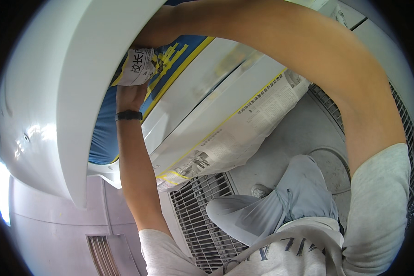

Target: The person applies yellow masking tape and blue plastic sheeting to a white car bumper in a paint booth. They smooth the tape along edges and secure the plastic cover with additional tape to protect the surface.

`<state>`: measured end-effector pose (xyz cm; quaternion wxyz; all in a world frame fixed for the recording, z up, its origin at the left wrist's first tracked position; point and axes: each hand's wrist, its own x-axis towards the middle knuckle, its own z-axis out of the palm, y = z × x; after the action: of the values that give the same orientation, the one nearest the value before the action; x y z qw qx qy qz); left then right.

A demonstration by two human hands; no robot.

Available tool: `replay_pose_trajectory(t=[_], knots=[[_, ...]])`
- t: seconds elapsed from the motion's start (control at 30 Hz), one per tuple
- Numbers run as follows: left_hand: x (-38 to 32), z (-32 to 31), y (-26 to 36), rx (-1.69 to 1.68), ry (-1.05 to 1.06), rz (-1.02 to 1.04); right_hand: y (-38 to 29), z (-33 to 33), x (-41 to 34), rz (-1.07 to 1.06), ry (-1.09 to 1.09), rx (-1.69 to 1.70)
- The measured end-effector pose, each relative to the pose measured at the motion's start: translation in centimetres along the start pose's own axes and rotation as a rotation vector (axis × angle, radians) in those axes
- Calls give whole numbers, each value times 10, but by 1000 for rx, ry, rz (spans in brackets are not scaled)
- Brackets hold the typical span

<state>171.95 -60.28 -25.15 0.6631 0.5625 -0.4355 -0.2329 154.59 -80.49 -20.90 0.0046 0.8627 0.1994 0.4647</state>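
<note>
A torn piece of newspaper [138, 70] with yellow masking tape along its edge lies over blue covering [103, 134] inside the opening of a white car body. My left hand [132, 96], with a black band at the wrist, holds this paper from its lower side. Its fingers are hidden behind the sheet. From above, my right arm curves over to the upper end of the same paper; the heel of my right hand [145, 38] shows, and the rest is cut off by a white curved body panel [72, 86]. Strips of yellow masking tape [174, 53] stick to the blue covering beside the paper.
More newspaper [224, 141] hangs taped along the lower edge of the white sill [189, 114]. Metal floor grating [207, 207] runs close to my bent legs [262, 207]. A hose [331, 155] curves on the grey floor. A pale wall [62, 220] stands at lower left.
</note>
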Motion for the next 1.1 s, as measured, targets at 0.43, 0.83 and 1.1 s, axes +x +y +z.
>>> replay_pose_trajectory(t=[0.43, 0.83, 1.1], knots=[[-22, 2, 48, -157, 245, 148, -8, -5, -11, 142, 157, 274], [-184, 47, 52, 40, 210, -29, -128, 6, -97, -47, 598, 24], [-171, 77, 54, 129, 93, -73, -140, -3, -101, -55, 213, -2]])
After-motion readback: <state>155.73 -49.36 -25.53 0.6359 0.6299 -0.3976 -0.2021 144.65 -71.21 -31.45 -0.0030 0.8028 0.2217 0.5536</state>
